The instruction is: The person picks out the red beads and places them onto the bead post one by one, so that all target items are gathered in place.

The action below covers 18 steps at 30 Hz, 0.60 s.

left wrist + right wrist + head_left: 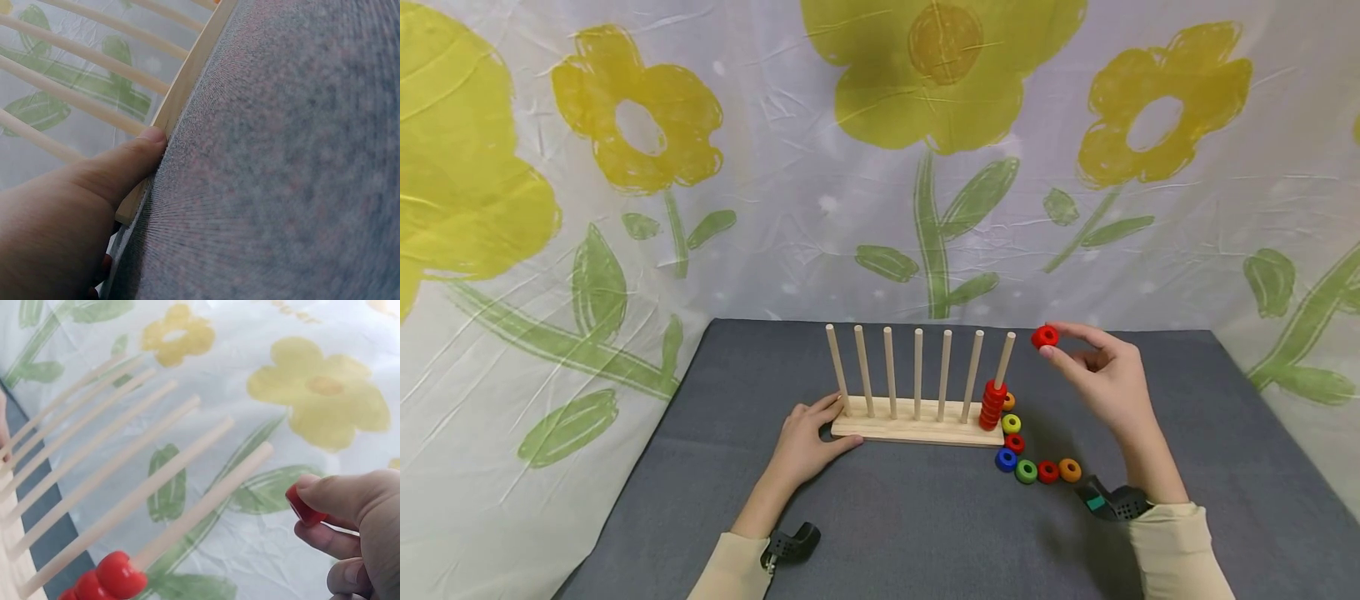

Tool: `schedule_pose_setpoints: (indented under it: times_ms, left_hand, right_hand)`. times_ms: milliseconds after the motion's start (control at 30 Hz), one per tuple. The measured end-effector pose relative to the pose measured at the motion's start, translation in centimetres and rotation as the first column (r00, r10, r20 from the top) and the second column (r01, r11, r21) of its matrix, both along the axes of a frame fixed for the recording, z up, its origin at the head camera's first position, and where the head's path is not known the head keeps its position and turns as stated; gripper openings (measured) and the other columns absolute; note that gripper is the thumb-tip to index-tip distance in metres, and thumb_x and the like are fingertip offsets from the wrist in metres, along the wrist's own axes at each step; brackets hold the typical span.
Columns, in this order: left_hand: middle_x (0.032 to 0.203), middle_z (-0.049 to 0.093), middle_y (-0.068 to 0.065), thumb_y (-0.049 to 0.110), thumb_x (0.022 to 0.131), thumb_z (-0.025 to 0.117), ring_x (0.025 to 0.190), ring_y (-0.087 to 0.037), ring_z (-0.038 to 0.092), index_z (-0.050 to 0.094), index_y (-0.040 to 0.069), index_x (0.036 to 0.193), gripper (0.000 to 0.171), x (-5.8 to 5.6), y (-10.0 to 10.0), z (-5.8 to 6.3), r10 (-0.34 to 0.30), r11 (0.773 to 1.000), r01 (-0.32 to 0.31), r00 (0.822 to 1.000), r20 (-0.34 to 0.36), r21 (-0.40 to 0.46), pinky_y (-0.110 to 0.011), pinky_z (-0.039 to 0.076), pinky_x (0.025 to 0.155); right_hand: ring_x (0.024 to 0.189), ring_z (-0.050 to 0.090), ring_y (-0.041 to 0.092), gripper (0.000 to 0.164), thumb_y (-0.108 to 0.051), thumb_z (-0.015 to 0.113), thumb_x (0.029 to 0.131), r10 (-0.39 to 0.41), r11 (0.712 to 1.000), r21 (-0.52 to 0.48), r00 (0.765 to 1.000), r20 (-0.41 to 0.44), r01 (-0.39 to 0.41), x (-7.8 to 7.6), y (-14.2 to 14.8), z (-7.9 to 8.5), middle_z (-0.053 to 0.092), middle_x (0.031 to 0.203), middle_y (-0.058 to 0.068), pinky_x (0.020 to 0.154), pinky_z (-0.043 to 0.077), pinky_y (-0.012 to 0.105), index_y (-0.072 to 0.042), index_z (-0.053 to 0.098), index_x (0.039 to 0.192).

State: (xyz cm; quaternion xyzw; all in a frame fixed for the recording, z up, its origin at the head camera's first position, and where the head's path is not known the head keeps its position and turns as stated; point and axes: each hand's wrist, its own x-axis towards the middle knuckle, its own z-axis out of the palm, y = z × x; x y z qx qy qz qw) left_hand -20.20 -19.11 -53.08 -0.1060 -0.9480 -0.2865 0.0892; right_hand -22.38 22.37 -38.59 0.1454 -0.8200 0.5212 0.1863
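Observation:
A wooden peg rack with a row of upright pegs stands on the table. Its rightmost peg carries a stack of red beads; the other pegs are bare. My left hand grips the rack's left end, thumb along the front edge, as the left wrist view shows too. Between thumb and fingertips my right hand pinches a red bead, raised right of the rightmost peg's top. In the right wrist view that red bead is apart from the peg tip.
Loose beads lie by the rack's right end: orange, yellow, red, blue, green, with another red and orange beside them. A dark grey cloth covers the table. A flowered sheet hangs behind.

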Motion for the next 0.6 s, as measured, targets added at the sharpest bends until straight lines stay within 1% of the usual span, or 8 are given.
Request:
schedule_pose_setpoints:
  times_ms: [167,367,500,600]
  left_hand:
    - [0.151,0.050,-0.007,0.050,0.083,0.082,0.097,-0.024,0.049,0.059,0.008,0.145,0.078,0.0,-0.1,0.0,0.003,1.000,-0.003,1.000,0.015,-0.002,-0.044,0.040,0.083]
    - [0.151,0.050,-0.008,0.050,0.083,0.082,0.098,-0.025,0.049,0.058,0.008,0.145,0.079,0.0,-0.1,-0.1,0.000,1.000,0.000,1.000,0.014,-0.002,-0.044,0.041,0.083]
    - [0.151,0.050,-0.008,0.051,0.083,0.082,0.099,-0.025,0.049,0.058,0.009,0.146,0.079,0.0,-0.1,-0.2,0.000,1.000,0.000,1.000,0.017,0.002,-0.044,0.041,0.083]
    - [0.151,0.050,-0.008,0.051,0.083,0.082,0.101,-0.026,0.049,0.058,0.009,0.146,0.079,-0.1,-0.1,-0.2,0.003,1.000,-0.003,1.000,0.016,-0.002,-0.045,0.041,0.084]
  right_hand:
    - [0.042,0.030,0.015,0.035,-0.013,0.079,0.092,-0.016,1.000,-0.020,1.000,-0.022,0.015,-0.3,-0.2,0.5,0.038,0.050,0.003,0.039,0.024,0.033,-0.007,0.072,0.127]
    - [0.043,0.028,0.014,0.037,-0.004,0.077,0.092,-0.017,0.999,-0.044,0.998,-0.059,0.014,-0.5,-0.5,1.0,0.035,0.051,0.003,0.039,0.022,0.032,-0.002,0.070,0.128]
    - [0.043,0.030,0.013,0.036,0.001,0.076,0.091,-0.030,0.999,-0.020,0.998,-0.063,0.028,-0.1,-1.0,1.5,0.037,0.051,0.003,0.040,0.023,0.031,0.001,0.070,0.127]
    - [0.043,0.030,0.012,0.036,0.001,0.077,0.091,-0.044,0.999,0.005,0.997,-0.066,0.044,0.3,-1.2,1.9,0.037,0.051,0.003,0.040,0.024,0.031,0.001,0.070,0.126]
